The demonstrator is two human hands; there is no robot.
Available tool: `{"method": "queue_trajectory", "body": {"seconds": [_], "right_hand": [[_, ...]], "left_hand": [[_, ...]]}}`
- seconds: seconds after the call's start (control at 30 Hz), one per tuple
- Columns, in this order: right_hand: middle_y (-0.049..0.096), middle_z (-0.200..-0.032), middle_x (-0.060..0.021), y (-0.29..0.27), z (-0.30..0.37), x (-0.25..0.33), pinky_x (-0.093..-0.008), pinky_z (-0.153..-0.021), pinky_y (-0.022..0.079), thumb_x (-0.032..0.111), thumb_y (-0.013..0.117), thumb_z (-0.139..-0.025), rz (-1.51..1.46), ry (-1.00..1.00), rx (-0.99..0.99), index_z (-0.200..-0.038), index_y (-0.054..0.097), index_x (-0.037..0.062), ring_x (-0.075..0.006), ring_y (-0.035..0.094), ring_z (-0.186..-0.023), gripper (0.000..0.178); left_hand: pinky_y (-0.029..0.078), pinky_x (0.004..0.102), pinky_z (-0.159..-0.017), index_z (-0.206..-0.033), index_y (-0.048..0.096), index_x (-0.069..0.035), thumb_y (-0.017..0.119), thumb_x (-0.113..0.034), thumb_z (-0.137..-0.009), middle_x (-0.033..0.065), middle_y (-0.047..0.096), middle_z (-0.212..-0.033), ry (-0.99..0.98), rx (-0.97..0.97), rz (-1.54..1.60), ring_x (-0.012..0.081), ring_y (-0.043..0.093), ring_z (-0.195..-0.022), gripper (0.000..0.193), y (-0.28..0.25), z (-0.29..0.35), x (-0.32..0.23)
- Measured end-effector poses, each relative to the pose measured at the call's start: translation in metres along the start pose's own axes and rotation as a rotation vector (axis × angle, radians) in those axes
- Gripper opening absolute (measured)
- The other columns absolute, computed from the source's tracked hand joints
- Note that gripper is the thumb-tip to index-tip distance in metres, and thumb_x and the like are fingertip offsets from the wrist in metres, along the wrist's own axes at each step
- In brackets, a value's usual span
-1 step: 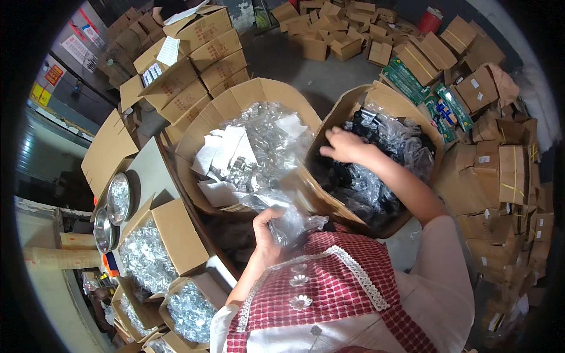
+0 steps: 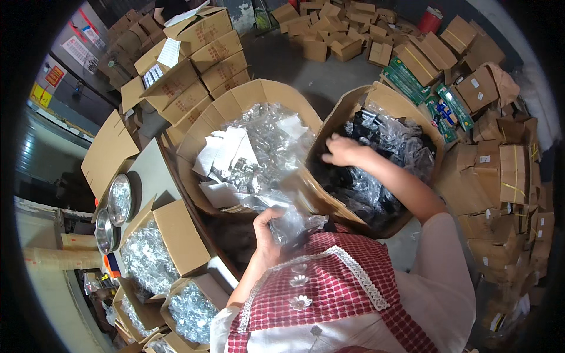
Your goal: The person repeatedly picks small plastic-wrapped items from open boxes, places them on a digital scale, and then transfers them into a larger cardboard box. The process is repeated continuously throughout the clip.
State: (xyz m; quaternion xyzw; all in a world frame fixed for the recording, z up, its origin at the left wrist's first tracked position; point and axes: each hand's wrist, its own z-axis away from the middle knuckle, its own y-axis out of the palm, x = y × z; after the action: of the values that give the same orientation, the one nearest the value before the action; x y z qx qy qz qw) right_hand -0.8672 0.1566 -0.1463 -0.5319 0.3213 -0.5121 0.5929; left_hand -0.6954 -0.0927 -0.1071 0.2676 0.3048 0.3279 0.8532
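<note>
Close to my apron, my left hand is closed round a clear plastic bag; what is inside the bag is hard to make out. My right hand reaches over the left part of a carton filled with black parts in clear plastic bags. Its fingers are smeared by motion, and whether they hold anything is unclear. Left of that stands a large open carton holding shiny metal parts in clear bags, with white paper sheets on top.
On a table at left are two round metal bowls and an open box of bagged parts. A smaller box of bagged parts sits nearer. Stacked cartons stand behind, and piled cardboard boxes line the right.
My right hand has shifted slightly down and its fingers have changed posture above the carton of black parts. My left hand stays on the clear bag.
</note>
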Motion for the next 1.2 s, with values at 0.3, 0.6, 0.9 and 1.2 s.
{"method": "queue_trajectory", "body": {"seconds": [0.3,0.6,0.9,1.2], "right_hand": [[0.071,-0.097,-0.0120,-0.030,-0.008,-0.067,-0.0356,-0.084,0.051,0.019,0.068,-0.082,-0.622,-0.057,0.032,-0.100,0.071,-0.0015,-0.0292,0.066,-0.092,0.028],[0.067,-0.104,-0.0103,-0.126,0.110,0.000,-0.0312,-0.095,0.046,0.003,0.062,-0.086,-1.226,-0.466,-0.140,-0.106,0.067,0.0002,-0.0188,0.061,-0.103,0.021],[0.073,-0.101,-0.0119,-0.085,0.084,0.021,-0.0317,-0.079,0.056,0.009,0.064,-0.095,-1.296,-0.434,0.251,-0.102,0.069,-0.0034,-0.0169,0.071,-0.086,0.015],[0.057,-0.135,-0.0270,0.099,-0.094,-0.044,-0.0424,-0.104,0.047,0.024,0.063,-0.086,-0.169,-0.060,0.066,-0.134,0.059,0.0015,-0.0388,0.057,-0.125,0.052]], "left_hand": [[0.049,0.0348,-0.082,-0.104,0.067,-0.009,0.058,-0.039,-0.080,0.0065,0.068,-0.098,-0.068,0.048,0.134,0.0226,0.061,-0.090,0.039,-0.018,0.018,-0.008],[0.051,0.0477,-0.097,-0.123,0.059,-0.003,0.060,-0.022,-0.076,0.0141,0.068,-0.111,0.069,0.298,0.316,0.0308,0.065,-0.104,0.050,-0.010,-0.010,-0.009],[0.050,0.0527,-0.098,-0.115,0.062,-0.002,0.064,-0.018,-0.070,0.0229,0.060,-0.119,0.049,0.695,0.343,0.0372,0.061,-0.111,0.048,-0.001,0.000,-0.010],[0.045,0.0486,-0.109,-0.122,0.057,-0.004,0.054,-0.027,-0.079,0.0183,0.057,-0.128,0.125,0.693,0.424,0.0344,0.052,-0.126,0.049,-0.031,0.003,-0.014]]}}
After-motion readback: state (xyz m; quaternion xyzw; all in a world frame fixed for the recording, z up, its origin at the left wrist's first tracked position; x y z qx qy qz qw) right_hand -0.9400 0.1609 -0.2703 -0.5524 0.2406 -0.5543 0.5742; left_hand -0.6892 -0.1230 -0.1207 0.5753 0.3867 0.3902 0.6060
